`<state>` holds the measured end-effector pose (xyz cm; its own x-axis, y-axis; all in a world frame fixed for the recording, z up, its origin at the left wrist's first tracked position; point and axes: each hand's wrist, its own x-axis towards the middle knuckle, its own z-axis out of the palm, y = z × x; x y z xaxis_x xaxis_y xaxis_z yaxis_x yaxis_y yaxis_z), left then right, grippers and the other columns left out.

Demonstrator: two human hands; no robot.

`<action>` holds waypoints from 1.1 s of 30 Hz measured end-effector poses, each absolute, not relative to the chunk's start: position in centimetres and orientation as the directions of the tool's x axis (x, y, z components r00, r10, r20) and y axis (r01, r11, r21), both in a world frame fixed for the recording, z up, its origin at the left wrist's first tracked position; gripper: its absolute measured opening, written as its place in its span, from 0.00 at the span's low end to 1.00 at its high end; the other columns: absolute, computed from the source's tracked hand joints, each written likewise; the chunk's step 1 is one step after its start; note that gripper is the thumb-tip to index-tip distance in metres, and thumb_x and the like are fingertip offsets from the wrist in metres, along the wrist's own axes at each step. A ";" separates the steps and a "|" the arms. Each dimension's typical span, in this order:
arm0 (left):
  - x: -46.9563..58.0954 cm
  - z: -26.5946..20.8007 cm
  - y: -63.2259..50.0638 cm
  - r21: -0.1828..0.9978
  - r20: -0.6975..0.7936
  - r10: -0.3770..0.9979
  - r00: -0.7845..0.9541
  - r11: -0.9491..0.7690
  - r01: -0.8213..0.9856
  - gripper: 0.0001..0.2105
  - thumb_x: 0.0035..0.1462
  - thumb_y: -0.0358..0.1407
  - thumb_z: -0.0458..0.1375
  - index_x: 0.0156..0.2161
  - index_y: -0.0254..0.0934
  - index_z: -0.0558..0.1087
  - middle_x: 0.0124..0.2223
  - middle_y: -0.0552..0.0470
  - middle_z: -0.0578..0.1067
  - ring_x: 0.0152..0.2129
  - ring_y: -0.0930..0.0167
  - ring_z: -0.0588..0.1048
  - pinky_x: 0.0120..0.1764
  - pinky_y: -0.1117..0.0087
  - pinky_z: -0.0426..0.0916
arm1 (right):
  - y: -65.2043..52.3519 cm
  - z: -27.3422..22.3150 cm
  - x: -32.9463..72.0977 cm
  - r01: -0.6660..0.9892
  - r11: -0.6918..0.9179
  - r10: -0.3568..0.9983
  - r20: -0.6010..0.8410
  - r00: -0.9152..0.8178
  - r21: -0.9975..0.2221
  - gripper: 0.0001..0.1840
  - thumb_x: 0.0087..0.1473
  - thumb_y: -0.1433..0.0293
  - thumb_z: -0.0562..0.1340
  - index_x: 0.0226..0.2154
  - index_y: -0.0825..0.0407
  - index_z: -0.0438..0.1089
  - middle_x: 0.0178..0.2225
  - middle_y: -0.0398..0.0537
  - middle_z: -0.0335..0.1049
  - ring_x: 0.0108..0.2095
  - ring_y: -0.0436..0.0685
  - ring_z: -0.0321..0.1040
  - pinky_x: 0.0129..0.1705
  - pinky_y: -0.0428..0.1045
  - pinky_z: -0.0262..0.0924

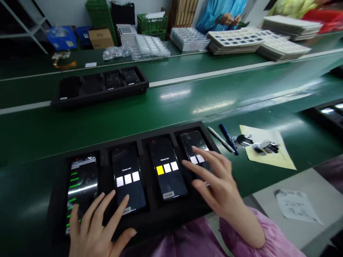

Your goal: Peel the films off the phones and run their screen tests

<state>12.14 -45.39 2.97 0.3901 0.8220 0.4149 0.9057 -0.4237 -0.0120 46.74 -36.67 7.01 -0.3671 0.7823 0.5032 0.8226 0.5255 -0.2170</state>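
Observation:
A black foam tray (158, 205) lies before me with several smartphones in its slots. The leftmost phone (83, 189) shows green bars. The phone beside it (130, 194) reads "Vibrator test" above three white squares. On the following phone (170, 182) the same words appear, with the left square yellow. The rightmost phone (194, 141) is partly covered by my right hand (218, 178), whose fingers are spread over it; contact is unclear. My left hand (98, 225) hovers with spread fingers over the lower parts of the two left phones, holding nothing.
Another black tray (100, 93) with phones sits across the green bench. Pens (221, 139) and small metal parts on yellow paper (270, 157) lie to the right. Farther back are stacked sheets (235, 41), clear plastic trays (152, 46) and a co-worker in blue (214, 14).

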 end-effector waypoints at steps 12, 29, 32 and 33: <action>12.1 2.6 -45.4 0.017 0.426 0.825 0.373 -0.419 0.908 0.30 0.65 0.50 0.58 0.71 0.51 0.65 0.61 0.40 0.73 0.55 0.51 0.71 0.70 0.34 0.47 | -37.0 5.3 51.4 0.878 0.467 0.823 0.416 -0.388 -0.103 0.17 0.72 0.64 0.56 0.56 0.46 0.76 0.67 0.57 0.63 0.62 0.71 0.63 0.56 0.66 0.62; 12.4 3.9 -45.1 0.010 0.393 0.836 0.382 -0.419 0.908 0.24 0.68 0.53 0.56 0.61 0.43 0.75 0.61 0.40 0.72 0.59 0.55 0.68 0.73 0.42 0.42 | -37.3 6.1 45.2 0.766 0.623 0.746 0.419 -0.518 -0.162 0.23 0.73 0.53 0.54 0.57 0.44 0.76 0.67 0.55 0.66 0.61 0.69 0.64 0.61 0.68 0.57; 12.3 4.0 -45.7 0.103 0.400 0.860 0.316 -0.385 0.917 0.28 0.70 0.55 0.51 0.63 0.39 0.71 0.63 0.38 0.70 0.61 0.56 0.68 0.74 0.45 0.42 | -37.1 6.3 44.8 0.738 0.648 0.711 0.495 -0.499 -0.187 0.17 0.73 0.61 0.57 0.53 0.48 0.77 0.63 0.57 0.69 0.60 0.68 0.66 0.61 0.66 0.56; 12.3 4.0 -45.8 0.139 0.395 0.873 0.286 -0.365 0.921 0.28 0.70 0.56 0.50 0.64 0.37 0.69 0.64 0.37 0.69 0.62 0.56 0.67 0.74 0.46 0.42 | -37.2 6.3 45.0 0.712 0.672 0.689 0.524 -0.501 -0.203 0.15 0.72 0.64 0.57 0.53 0.49 0.76 0.62 0.58 0.70 0.59 0.67 0.67 0.61 0.65 0.57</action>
<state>12.30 -45.84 4.04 0.2862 0.8731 0.3947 0.9206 -0.3648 0.1392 44.97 -37.17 6.26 -0.5010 0.6889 0.5238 0.7122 0.6720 -0.2027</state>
